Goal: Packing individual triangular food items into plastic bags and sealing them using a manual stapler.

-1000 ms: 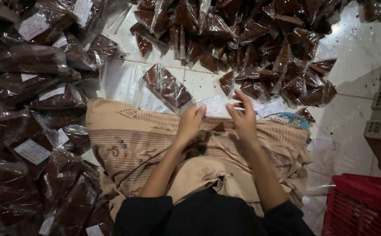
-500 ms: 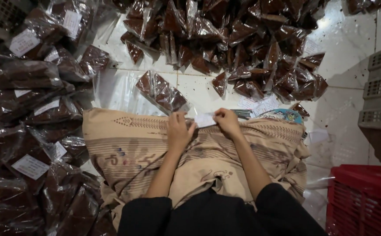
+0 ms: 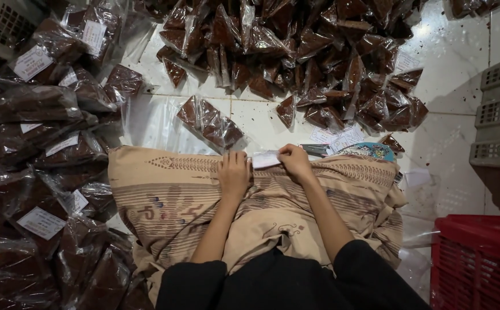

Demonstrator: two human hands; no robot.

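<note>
In the head view, the left hand (image 3: 234,172) lies flat, palm down and fingers extended, on the beige patterned cloth (image 3: 164,201) over the person's lap. Its fingertips touch a small white paper slip (image 3: 265,159), which the right hand (image 3: 294,162) pinches at the slip's right end. Just beyond lies a clear packet of brown pieces (image 3: 209,121); more paper labels (image 3: 336,138) sit to the right.

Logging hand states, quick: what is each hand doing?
Left hand: flat on the patterned cloth, touching the white paper slip.
Right hand: pinching that slip.
</note>
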